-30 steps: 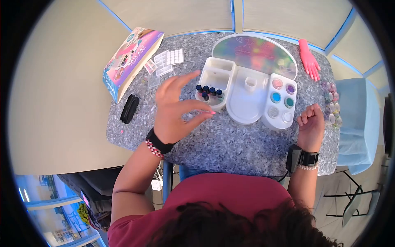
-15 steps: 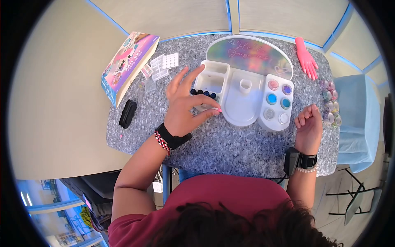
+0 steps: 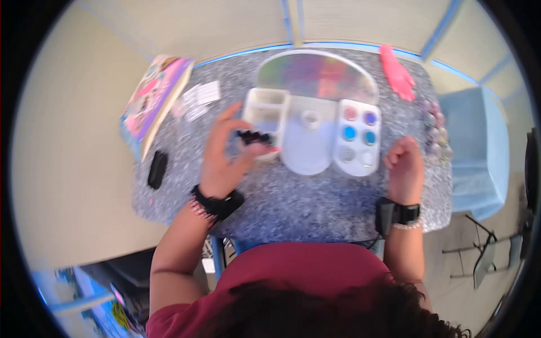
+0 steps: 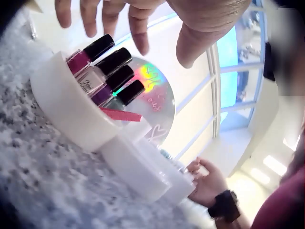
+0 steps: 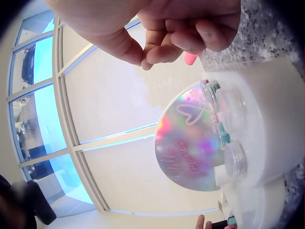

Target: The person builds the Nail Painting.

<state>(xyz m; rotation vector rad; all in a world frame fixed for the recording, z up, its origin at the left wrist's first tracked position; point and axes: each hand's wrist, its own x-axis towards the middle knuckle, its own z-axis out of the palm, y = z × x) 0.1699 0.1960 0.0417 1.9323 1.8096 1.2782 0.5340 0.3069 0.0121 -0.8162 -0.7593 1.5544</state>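
The left hand [image 3: 221, 168] hovers wide-fingered and empty by the nail polish bottles [image 4: 104, 67] in that white organizer [image 4: 66, 105], a pink strip [image 4: 121, 115] at its rim; the right hand [image 3: 407, 166] curls loosely, empty.

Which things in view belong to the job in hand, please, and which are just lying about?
Likely in use, near the left hand: nail polish bottles, pink strip, white organizer.
Apparently lying about: printed box, black case, pink model hand.

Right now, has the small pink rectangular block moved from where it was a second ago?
Yes. In the head view, the small pink rectangular block sits farther right and slightly farther back, judged against the white plastic organizer.
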